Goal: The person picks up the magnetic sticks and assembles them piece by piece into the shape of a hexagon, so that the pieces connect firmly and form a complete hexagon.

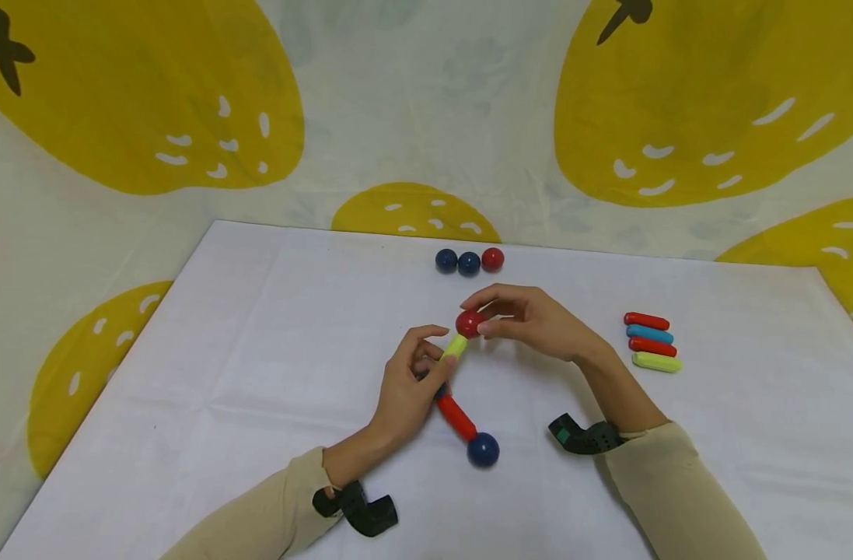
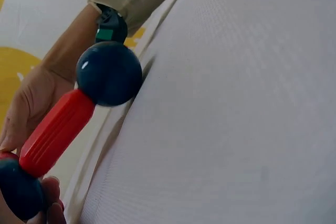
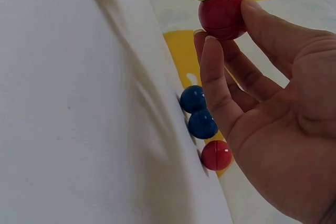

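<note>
A chain of toy rods and balls spans my two hands. My left hand (image 1: 407, 385) grips its middle, thumb against the yellow-green rod (image 1: 456, 347) near a blue ball (image 2: 21, 190) that the fingers partly hide. From that ball a red rod (image 1: 457, 418) slants down to another blue ball (image 1: 483, 449) at the free end. With thumb and fingertips, my right hand (image 1: 534, 320) pinches a red ball (image 1: 469, 323), which touches the upper end of the yellow-green rod. The right wrist view shows this red ball (image 3: 223, 14) against the rod's tip.
Two blue balls (image 1: 457, 263) and a red ball (image 1: 492, 259) sit in a row near the white table's (image 1: 293, 311) far edge. To the right lie two red rods (image 1: 646, 320), a blue rod (image 1: 649, 334) and a yellow-green rod (image 1: 656, 362), side by side.
</note>
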### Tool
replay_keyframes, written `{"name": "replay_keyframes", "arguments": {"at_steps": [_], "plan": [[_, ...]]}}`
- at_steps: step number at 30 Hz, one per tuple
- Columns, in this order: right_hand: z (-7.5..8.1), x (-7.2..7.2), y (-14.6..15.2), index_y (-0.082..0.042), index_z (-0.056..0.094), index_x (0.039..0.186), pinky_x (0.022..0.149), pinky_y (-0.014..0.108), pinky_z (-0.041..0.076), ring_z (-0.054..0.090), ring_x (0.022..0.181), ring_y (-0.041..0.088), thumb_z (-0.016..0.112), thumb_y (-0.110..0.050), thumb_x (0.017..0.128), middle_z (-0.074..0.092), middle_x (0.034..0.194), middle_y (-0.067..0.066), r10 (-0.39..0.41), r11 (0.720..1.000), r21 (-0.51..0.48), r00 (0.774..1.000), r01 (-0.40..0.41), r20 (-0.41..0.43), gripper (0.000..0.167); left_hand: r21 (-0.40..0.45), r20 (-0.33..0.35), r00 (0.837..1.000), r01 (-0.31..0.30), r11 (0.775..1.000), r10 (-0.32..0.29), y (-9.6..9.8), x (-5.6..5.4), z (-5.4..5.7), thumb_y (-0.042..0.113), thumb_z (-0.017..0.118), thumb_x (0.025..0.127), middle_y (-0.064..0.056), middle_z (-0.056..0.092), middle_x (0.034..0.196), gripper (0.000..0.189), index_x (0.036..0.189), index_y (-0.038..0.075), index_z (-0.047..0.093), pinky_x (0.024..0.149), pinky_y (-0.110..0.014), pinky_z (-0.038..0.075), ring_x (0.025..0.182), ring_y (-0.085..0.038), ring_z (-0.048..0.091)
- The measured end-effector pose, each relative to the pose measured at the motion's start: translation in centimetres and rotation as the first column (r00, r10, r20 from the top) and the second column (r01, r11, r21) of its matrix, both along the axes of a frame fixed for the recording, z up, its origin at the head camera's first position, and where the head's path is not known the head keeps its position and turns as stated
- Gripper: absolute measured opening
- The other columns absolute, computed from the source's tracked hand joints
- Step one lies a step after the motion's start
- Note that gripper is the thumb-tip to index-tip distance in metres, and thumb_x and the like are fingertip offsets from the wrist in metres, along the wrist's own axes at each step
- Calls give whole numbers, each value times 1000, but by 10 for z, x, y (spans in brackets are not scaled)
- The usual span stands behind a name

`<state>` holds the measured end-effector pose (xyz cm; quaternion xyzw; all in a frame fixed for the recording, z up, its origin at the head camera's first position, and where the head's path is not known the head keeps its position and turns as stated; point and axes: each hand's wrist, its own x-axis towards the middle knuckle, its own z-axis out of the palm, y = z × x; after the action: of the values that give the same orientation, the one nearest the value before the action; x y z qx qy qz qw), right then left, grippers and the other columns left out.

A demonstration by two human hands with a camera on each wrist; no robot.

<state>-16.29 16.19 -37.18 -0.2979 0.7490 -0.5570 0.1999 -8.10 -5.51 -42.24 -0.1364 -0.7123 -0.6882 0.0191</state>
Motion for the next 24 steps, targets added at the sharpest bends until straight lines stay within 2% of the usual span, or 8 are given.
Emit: {"name": "replay_keyframes", "arguments": {"at_steps": [3, 10, 14, 17, 19, 22, 24], "plan": [[-2, 0, -4, -5, 60, 123, 80, 48, 52, 59, 103, 28, 64, -7, 91, 63, 115, 8, 17, 999, -27, 1000, -17, 2, 32, 6, 16, 1000, 11, 1000, -11, 0, 0, 1, 11, 61, 94, -7, 60, 79, 37, 128, 7, 48, 58, -22, 42, 58, -16, 55], [-4, 3, -14, -4, 60, 123, 79, 43, 53, 59, 103, 26, 65, -8, 91, 64, 113, 6, -3, 999, -32, 1000, 3, -9, 33, 8, 55, 998, 20, 1000, -21, -2, 0, 4, 16, 60, 96, -6, 60, 78, 37, 129, 14, 44, 62, -22, 42, 59, -17, 54], [-5, 6, -19, 0, 59, 123, 81, 40, 53, 61, 102, 26, 66, -8, 90, 63, 114, 7, -16, 999, -39, 999, 17, 33, 35, 76, 92, 994, 44, 996, -51, -2, 0, 4, 15, 59, 96, -10, 58, 80, 40, 132, 15, 41, 59, -25, 50, 56, -23, 58], [-4, 8, -23, 2, 58, 122, 83, 39, 53, 62, 102, 28, 67, -6, 89, 61, 115, 10, -9, 998, -62, 997, 14, 70, 35, 147, 118, 990, 63, 987, -81, -2, 1, 6, 11, 57, 97, -19, 56, 82, 42, 134, 10, 38, 53, -30, 52, 52, -31, 59], [-3, 9, -25, 3, 58, 122, 84, 38, 52, 62, 102, 29, 67, -4, 89, 60, 116, 12, -8, 998, -68, 997, 13, 76, 35, 164, 120, 989, 70, 984, -90, -2, 2, 10, 7, 56, 97, -26, 55, 84, 43, 134, 5, 36, 51, -31, 52, 50, -35, 57], [-1, 9, -24, 2, 59, 122, 84, 35, 52, 63, 101, 27, 67, -5, 89, 60, 116, 13, -20, 999, -39, 999, 22, 44, 34, 173, 119, 988, 75, 982, -96, -2, 5, 19, 3, 55, 96, -33, 54, 87, 43, 134, -2, 36, 50, -31, 52, 50, -39, 56], [1, 9, -20, 0, 60, 122, 83, 33, 52, 63, 101, 24, 68, -8, 89, 61, 116, 14, -45, 999, 6, 999, 45, 7, 34, 160, 122, 989, 67, 985, -87, -2, 7, 26, 2, 56, 96, -32, 55, 87, 42, 132, -4, 37, 51, -30, 52, 51, -41, 56]]}}
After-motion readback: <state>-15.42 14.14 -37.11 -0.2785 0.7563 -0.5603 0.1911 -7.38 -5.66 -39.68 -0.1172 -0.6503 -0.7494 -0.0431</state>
